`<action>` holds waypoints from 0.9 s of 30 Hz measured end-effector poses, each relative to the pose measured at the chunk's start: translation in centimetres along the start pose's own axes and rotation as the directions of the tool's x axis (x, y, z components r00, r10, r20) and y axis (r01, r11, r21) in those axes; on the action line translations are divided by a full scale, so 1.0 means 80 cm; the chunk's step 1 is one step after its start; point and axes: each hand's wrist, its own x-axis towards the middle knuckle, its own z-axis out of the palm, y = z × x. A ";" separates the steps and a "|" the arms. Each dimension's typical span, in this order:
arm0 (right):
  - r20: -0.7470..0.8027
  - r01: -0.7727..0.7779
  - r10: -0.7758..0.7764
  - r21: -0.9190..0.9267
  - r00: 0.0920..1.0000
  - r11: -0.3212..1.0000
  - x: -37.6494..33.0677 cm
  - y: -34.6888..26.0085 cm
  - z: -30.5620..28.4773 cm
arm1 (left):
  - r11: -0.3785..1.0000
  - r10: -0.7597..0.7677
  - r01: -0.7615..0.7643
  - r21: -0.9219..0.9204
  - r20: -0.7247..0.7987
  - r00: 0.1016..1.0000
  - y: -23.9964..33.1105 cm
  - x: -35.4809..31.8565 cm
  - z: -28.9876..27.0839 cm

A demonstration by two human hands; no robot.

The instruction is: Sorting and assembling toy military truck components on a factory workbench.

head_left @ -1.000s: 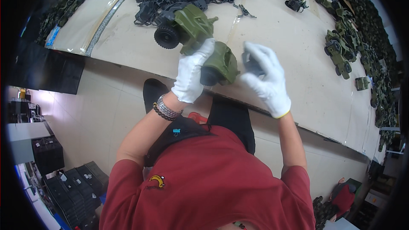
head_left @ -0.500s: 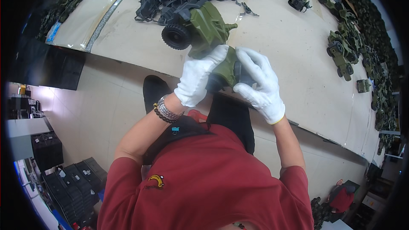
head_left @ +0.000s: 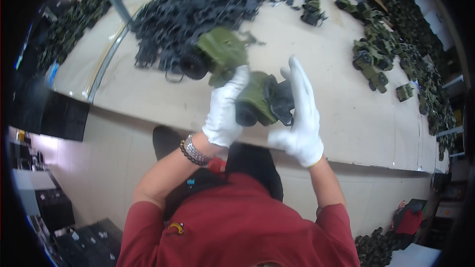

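Both my hands wear white gloves. My left hand (head_left: 225, 110) grips an olive-green toy truck body (head_left: 255, 100) with a black wheel, held above the table's near edge. My right hand (head_left: 299, 116) is flat with fingers extended, pressing a dark grey plastic part (head_left: 282, 103) against the truck body's right end. A second green toy truck (head_left: 215, 55) with black wheels lies on the beige table (head_left: 326, 69) just beyond my left hand.
A large heap of dark grey plastic parts (head_left: 208, 5) covers the far left of the table. Several finished green toy trucks (head_left: 381, 59) line the right side. A metal bar (head_left: 111, 54) crosses the left part. Dark crates sit on the floor at lower left.
My hands have come together around the green truck body, and the right hand has opened flat against the dark part. The view has shifted closer to the table.
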 end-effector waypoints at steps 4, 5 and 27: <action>-0.175 0.198 -0.298 -0.432 0.939 0.880 -0.004 0.014 -0.005 | 0.861 -0.450 0.430 -0.273 -0.013 0.893 -0.013 0.010 0.052; -0.180 0.196 -0.301 -0.443 0.937 0.875 -0.007 0.021 -0.010 | 0.746 -0.565 0.558 -0.363 0.097 0.819 -0.023 0.017 0.056; -0.407 -0.370 -0.173 -0.905 0.897 0.209 0.227 0.414 -0.253 | -0.293 0.162 -0.371 0.881 0.429 0.889 -0.169 0.456 0.180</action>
